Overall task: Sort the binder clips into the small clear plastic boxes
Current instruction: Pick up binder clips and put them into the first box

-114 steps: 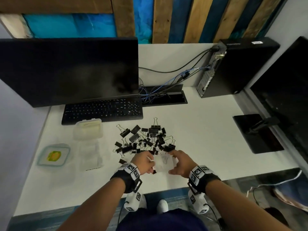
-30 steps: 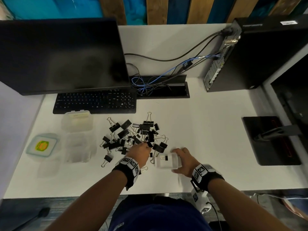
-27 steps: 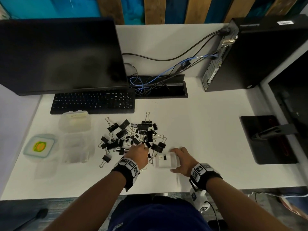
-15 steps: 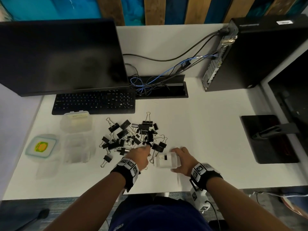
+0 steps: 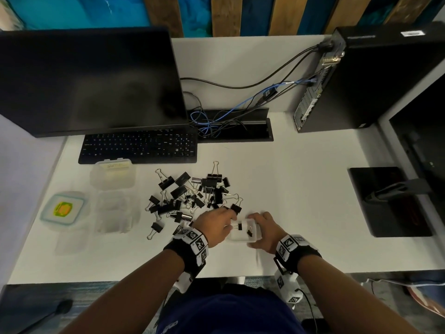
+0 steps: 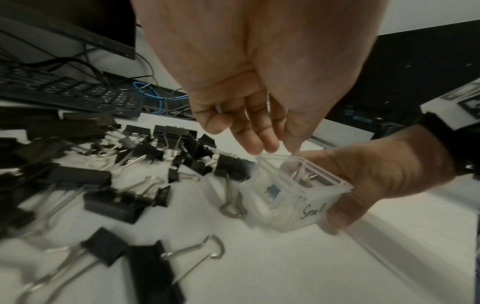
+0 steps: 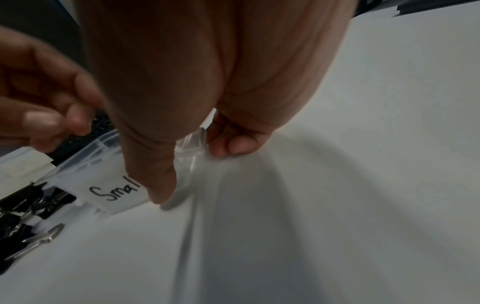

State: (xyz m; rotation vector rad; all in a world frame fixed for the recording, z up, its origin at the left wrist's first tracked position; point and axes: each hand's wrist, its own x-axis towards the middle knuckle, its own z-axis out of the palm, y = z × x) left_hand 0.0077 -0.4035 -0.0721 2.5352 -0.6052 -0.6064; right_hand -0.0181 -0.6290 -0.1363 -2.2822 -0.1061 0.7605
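A loose pile of black binder clips (image 5: 192,196) lies mid-desk. Just in front of it, my right hand (image 5: 261,227) grips a small clear plastic box (image 5: 245,235), thumb on the near wall and fingers behind. The box (image 6: 293,203) carries a handwritten "Small" label (image 7: 111,189) and is tilted a little toward the pile. Two small black clips (image 5: 249,233) lie inside. My left hand (image 5: 232,219) hovers at the box's left rim. Its fingers (image 6: 249,139) hang loosely over the opening, and I see nothing between them.
At the left stand a lidded clear box (image 5: 112,175), another clear box (image 5: 118,213) and a green-rimmed container (image 5: 62,208). A keyboard (image 5: 138,147) and monitor (image 5: 89,80) sit behind the pile, a computer tower (image 5: 361,80) at the back right, a black stand base (image 5: 387,203) to the right.
My left hand has come right from the edge of the pile to the box rim. A second small clip now lies in the box. My right hand still holds the box.
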